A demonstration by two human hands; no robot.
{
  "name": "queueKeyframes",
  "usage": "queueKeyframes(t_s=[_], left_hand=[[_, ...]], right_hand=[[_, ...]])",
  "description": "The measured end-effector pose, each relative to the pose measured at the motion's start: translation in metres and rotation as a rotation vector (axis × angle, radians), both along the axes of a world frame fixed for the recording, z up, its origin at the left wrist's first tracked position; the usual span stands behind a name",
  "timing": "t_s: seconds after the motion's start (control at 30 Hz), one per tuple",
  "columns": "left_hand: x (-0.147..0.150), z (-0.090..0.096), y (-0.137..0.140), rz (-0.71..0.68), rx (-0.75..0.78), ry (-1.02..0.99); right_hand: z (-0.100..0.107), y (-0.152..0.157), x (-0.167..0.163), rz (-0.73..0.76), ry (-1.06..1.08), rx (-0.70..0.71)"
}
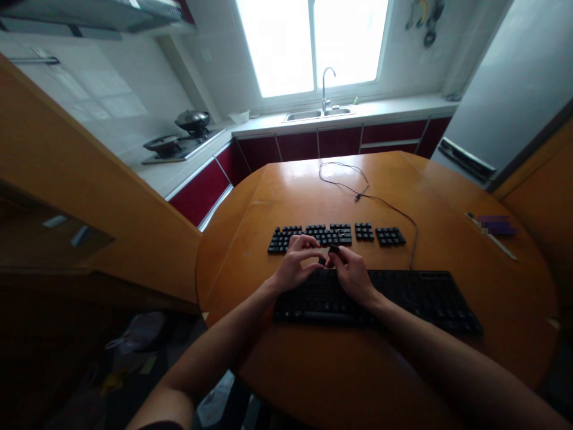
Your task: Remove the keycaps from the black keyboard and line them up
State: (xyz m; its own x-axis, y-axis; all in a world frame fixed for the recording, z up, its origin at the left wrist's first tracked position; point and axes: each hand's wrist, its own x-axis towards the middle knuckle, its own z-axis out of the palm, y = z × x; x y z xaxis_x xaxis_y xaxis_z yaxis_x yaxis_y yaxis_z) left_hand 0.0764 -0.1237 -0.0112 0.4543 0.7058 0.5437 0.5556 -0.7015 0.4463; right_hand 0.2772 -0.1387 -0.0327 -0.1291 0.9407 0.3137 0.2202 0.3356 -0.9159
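Observation:
A black keyboard lies on the table under both my wrists. Above its upper edge, my left hand pinches a small black keycap between thumb and fingers. Close beside it, my right hand has its fingers closed on another black keycap. Behind my hands, loose black keycaps are laid out in rows, partly hidden by my left fingers. To their right sit a small block of keycaps and a number-pad block of keycaps.
The keyboard's cable loops across the far side of the round wooden table. At the right lie a thin pale stick and a blurred purple item. Beyond are a sink and a stove with pans.

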Motion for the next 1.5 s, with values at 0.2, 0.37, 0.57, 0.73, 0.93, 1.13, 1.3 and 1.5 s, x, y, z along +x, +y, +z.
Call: queueKeyframes(t_s=[0.2, 0.37, 0.57, 0.73, 0.93, 1.13, 1.3, 1.5], left_hand=[[-0.036, -0.009, 0.026, 0.239, -0.028, 0.062], [-0.048, -0.019, 0.034, 0.294, -0.087, 0.221], [-0.049, -0.02, 0.034, 0.309, -0.117, 0.268], [-0.049, -0.02, 0.034, 0.304, -0.091, 0.241], [-0.043, -0.017, 0.033, 0.349, -0.108, 0.236], [-0.043, -0.018, 0.034, 0.374, -0.099, 0.233], [-0.044, -0.019, 0.035, 0.367, -0.092, 0.225], [-0.045, -0.017, 0.034, 0.356, -0.082, 0.198]], right_hand=[[0.002, 0.002, 0.0, -0.032, 0.054, -0.043], [0.002, 0.001, 0.0, -0.016, 0.032, -0.051], [0.003, 0.001, 0.001, -0.022, 0.013, -0.032], [0.006, -0.001, 0.0, -0.026, 0.002, -0.041], [0.007, -0.001, 0.0, -0.02, -0.004, -0.035], [0.006, 0.0, 0.0, -0.004, 0.013, -0.03], [0.005, -0.001, 0.001, -0.004, 0.005, -0.036], [0.014, 0.0, 0.003, -0.017, 0.047, -0.04]])
